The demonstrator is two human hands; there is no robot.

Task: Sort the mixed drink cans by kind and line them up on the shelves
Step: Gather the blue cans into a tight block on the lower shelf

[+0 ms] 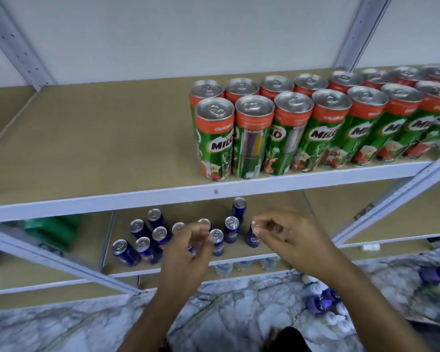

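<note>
Hands hover over slim blue metal cans on the lower shelf: right hand pinches one can's top, left hand blurred, grip unclear. Green-and-red Milo cans stand at 1 o'clock above.

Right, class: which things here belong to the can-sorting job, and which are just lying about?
Job:
Milo cans
blue cans
shelves
left hand
right hand

Lying about:
water bottles
green pack

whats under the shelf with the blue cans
Below the blue cans' shelf, clear water bottles show at the front edge. The shelf board covers everything behind them, so how many there are cannot be told.
</note>
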